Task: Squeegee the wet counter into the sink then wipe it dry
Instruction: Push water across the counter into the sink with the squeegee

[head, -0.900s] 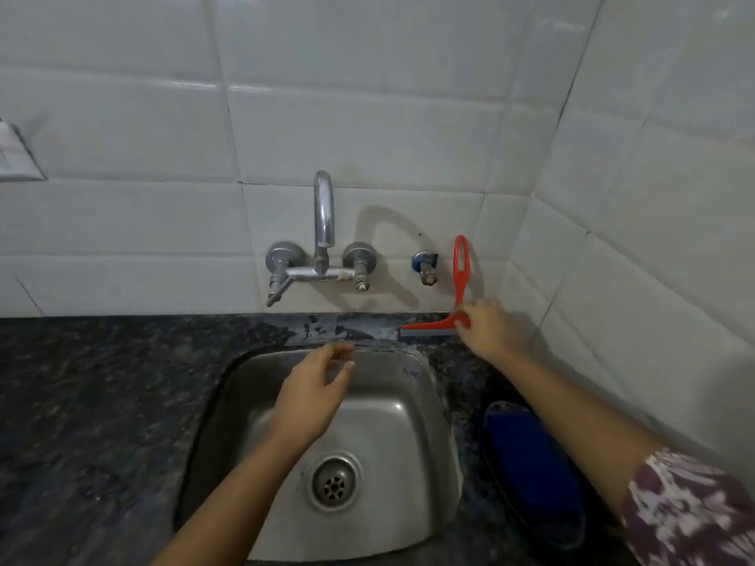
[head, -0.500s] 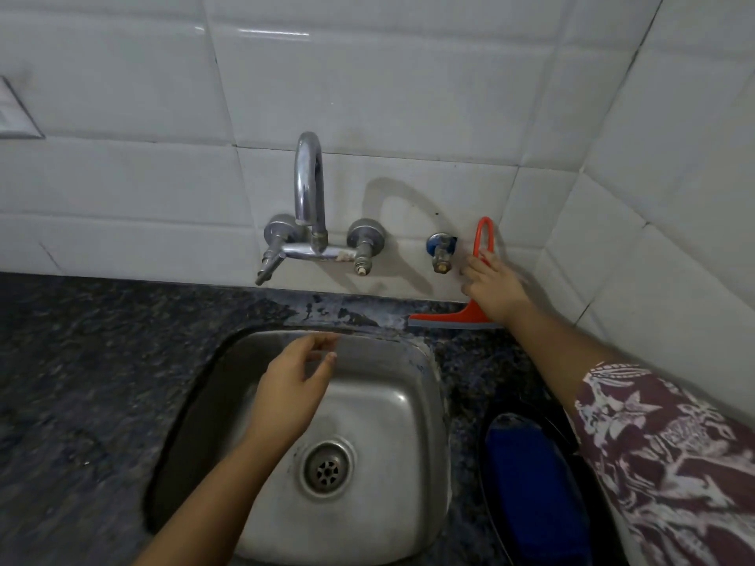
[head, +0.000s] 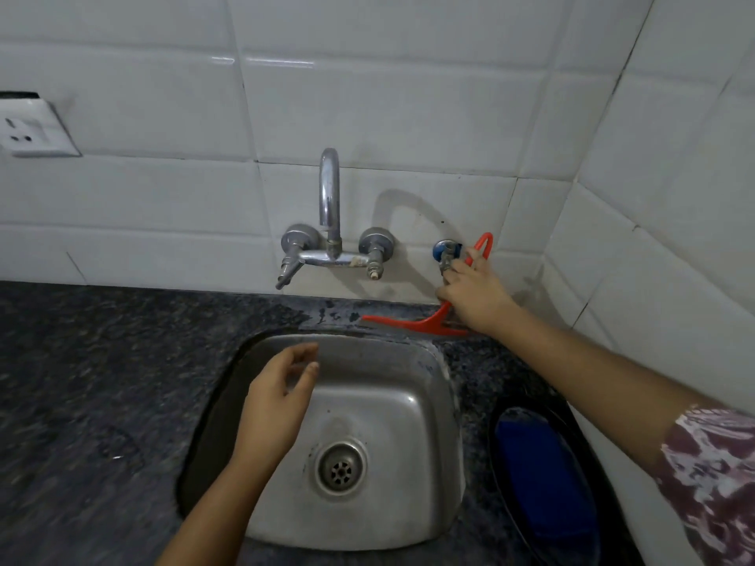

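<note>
A red squeegee [head: 412,323] stands on the dark speckled counter [head: 90,381] behind the steel sink [head: 392,410], its blade along the sink's back rim and its looped handle tilted up toward the wall. My right hand [head: 474,294] is closed around the handle's middle. My left hand [head: 280,402] hovers over the sink's left part, fingers loosely curled and apart, holding nothing. A blue cloth [head: 543,475] lies in a black dish right of the sink.
A chrome tap [head: 331,222] with two valves projects from the white tiled wall above the sink. A small blue valve [head: 445,253] sits just left of my right hand. A wall socket [head: 34,128] is at the far left. The side wall closes in on the right.
My right hand slid up the squeegee from its base and closed around the handle. The handle now leans further right. My left hand stayed over the sink.
</note>
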